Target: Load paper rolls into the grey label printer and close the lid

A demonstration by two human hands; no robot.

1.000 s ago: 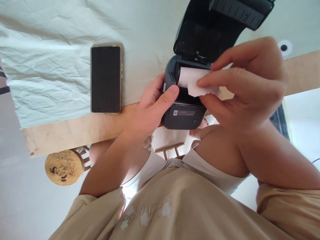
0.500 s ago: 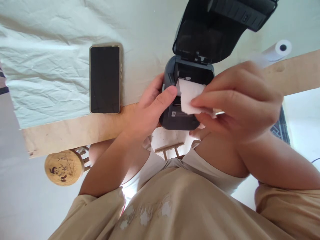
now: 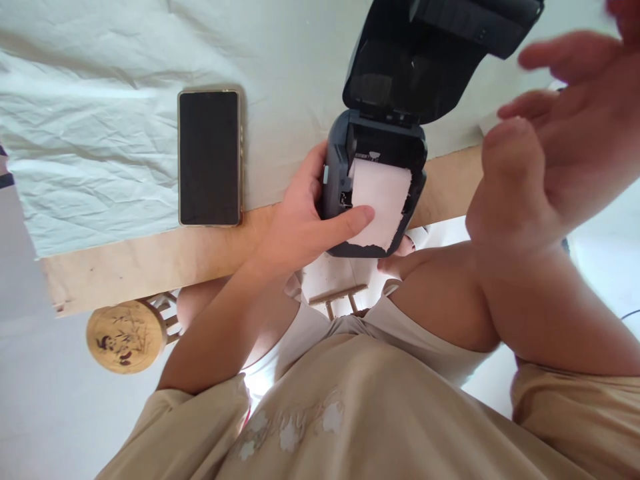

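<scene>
My left hand (image 3: 313,220) grips the left side of a dark printer (image 3: 337,143), its thumb pressing on a strip of white paper (image 3: 384,190). The paper lies flat over the printer's body, and its lower edge is torn unevenly. Hinged up at the far side is the printer's black lid (image 3: 400,73). My right hand (image 3: 550,140) is raised to the right, away from the printer, with its fingers apart and nothing seen in it. It hides most of the white paper roll behind it.
A phone (image 3: 209,158) with a dark screen lies on the pale, wrinkled cloth (image 3: 280,80) to the left. The table's bare wooden edge (image 3: 125,270) runs below it. A round wooden stool (image 3: 126,337) stands at the lower left, below table height.
My right hand has let go of the paper and moved up and to the right. The paper now lies down over the printer, with my left thumb on it.
</scene>
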